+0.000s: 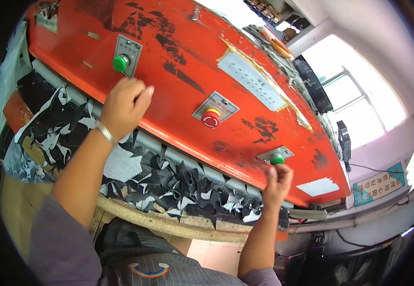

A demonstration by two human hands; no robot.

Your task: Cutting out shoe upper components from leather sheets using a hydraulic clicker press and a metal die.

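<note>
Taking the middle of the view as the hub of a clock, the left green button [120, 63] sits between ten and eleven on the red machine panel [173, 90], the right green button [277, 160] sits between three and four, and the red mushroom button [211, 118] lies between them, just off the hub toward twelve. The left hand [127, 106] is at ten o'clock, its grip curled into a loose fist with nothing seen in it, just on the six o'clock side of its button and apart from it. The right hand [278, 183] is at four o'clock, its grip likewise loosely clenched and seemingly empty; its knuckles come right up to the lower edge of its button, and whether they touch I cannot tell. The step in hand looks like working the two green buttons, one per hand. To do it well, I would send each hand toward its own twelve o'clock, meet the button caps squarely rather than from the side, and press both together with even force. The left hand has the longer way to go, so the right should wait for it. Keep both forearms off the red button, and keep fingers and the wrist bracelet [105, 132] clear of the panel's lower edge, where dark and pale scraps [181, 183] crowd the tabletop [164, 220] toward seven o'clock and could snag or hide a gap.
</note>
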